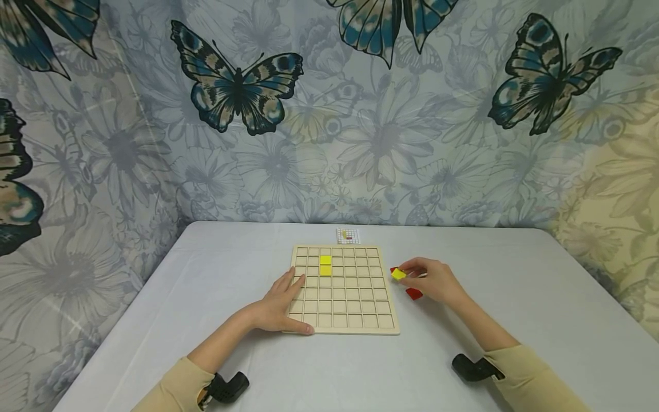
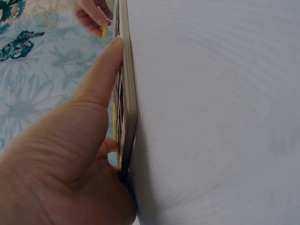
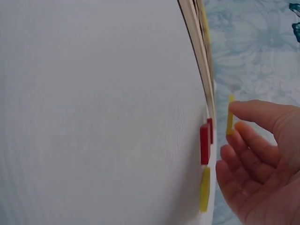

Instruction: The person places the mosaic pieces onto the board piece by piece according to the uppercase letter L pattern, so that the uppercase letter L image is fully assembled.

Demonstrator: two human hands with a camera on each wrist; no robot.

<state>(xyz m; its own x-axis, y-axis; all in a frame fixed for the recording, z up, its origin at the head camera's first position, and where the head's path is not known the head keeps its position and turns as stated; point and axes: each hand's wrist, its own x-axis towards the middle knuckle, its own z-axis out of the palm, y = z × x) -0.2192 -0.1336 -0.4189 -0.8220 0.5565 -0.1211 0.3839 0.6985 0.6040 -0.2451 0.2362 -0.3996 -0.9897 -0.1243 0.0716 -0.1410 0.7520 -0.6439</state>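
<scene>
A wooden grid board (image 1: 355, 294) lies on the table, with two yellow square tiles (image 1: 325, 265) set one behind the other in its upper left part. My left hand (image 1: 275, 309) rests with spread fingers on the board's left side, its thumb (image 2: 101, 77) along the near edge. Beyond the board's right edge, my right hand (image 1: 435, 280) pinches a yellow tile (image 3: 230, 115) between thumb and fingertip, held above the table. Below that hand lie red tiles (image 3: 205, 144) and another yellow tile (image 3: 205, 190).
Behind the board lies a small card (image 1: 348, 236) printed with a grid and coloured squares. The white-covered table (image 1: 237, 252) ends at a butterfly-patterned cloth wall (image 1: 360, 143). A black device (image 1: 476, 367) sits at each sleeve.
</scene>
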